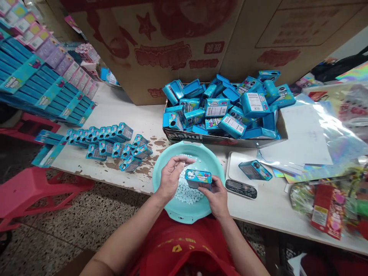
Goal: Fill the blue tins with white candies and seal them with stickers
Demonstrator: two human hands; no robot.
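Observation:
My right hand (216, 194) grips a small blue candy tin (199, 177) from its right end, over the basin. White round candies show in the hole at the tin's left end. Close by that hole is my left hand (171, 175), its fingers curled and the thumb bent in toward them; whatever lies inside is hidden. Beneath both hands, a light turquoise basin (163, 209) holds a heap of small white candies (188, 193). Its lower edge rests against the red clothing on my lap.
Behind the basin, a carton (186, 136) is piled with blue tins. A scale (240, 188) on the right carries one tin (255, 170). Rows of tins (100, 134) stand left, near stacked display boxes (43, 84). A large cardboard box (172, 50) blocks the back. A red stool (37, 191) stands left.

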